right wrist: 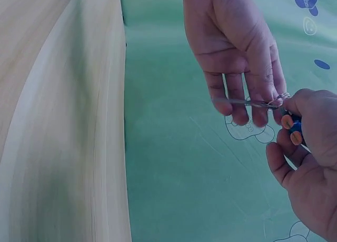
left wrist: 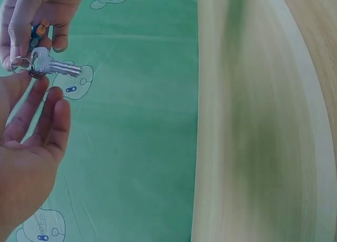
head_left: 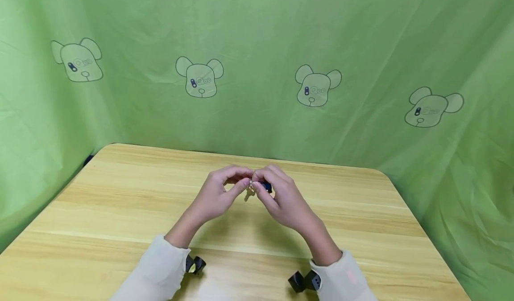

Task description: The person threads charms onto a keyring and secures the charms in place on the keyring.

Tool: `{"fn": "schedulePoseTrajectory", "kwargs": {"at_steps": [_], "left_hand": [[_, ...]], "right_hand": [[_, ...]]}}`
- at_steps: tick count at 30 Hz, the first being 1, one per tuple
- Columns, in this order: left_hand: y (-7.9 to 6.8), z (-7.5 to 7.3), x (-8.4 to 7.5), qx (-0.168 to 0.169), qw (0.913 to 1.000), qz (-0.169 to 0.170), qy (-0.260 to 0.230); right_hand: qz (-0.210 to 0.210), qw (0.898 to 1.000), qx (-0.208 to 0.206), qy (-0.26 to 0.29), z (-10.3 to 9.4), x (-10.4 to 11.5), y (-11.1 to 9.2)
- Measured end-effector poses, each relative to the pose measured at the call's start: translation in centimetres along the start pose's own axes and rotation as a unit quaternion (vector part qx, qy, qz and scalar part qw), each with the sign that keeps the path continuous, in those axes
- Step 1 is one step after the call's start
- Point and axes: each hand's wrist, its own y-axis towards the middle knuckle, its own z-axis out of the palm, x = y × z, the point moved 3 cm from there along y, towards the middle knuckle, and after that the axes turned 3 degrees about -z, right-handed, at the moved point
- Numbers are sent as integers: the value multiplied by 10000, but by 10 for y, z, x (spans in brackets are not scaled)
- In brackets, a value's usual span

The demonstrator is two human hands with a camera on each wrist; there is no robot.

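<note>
Both hands meet above the middle of the table in the head view. My left hand (head_left: 218,194) pinches a thin metal key ring (left wrist: 20,63) between thumb and forefinger, its other fingers loosely bent. From the opposite side my right hand (head_left: 283,198) pinches the same ring with thumb and fingertips. A silver-looking key (left wrist: 62,67) hangs from the ring between the hands, its blade pointing away from them. Beside the ring, a small blue keychain charm with orange ends (right wrist: 293,127) dangles under the right fingers and is partly hidden by them.
The wood-grain table (head_left: 132,194) has rounded far corners. Green cloth (head_left: 257,29) printed with bear heads hangs behind it and at both sides. Black wrist cameras (head_left: 195,264) sit at the cuffs of light sleeves (head_left: 154,270).
</note>
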Motion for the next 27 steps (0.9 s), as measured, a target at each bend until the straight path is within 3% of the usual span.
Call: {"fn": "schedulePoseTrajectory", "kwargs": {"at_steps": [10, 17, 22, 27], "left_hand": [[-1, -2, 1, -312, 9993, 173, 82], [-1, -1, 1, -416, 9988, -115, -226], [-2, -2, 2, -314, 9978, -255, -525], [-2, -2, -1, -231, 9996, -4, -177]], "right_hand": [[-64, 10000, -38, 2, -1, -1, 0], [-161, 9999, -15, 41, -1, -1, 1], [-126, 9999, 27, 42, 0, 0, 1], [-14, 10000, 36, -12, -1, -1, 0]]}}
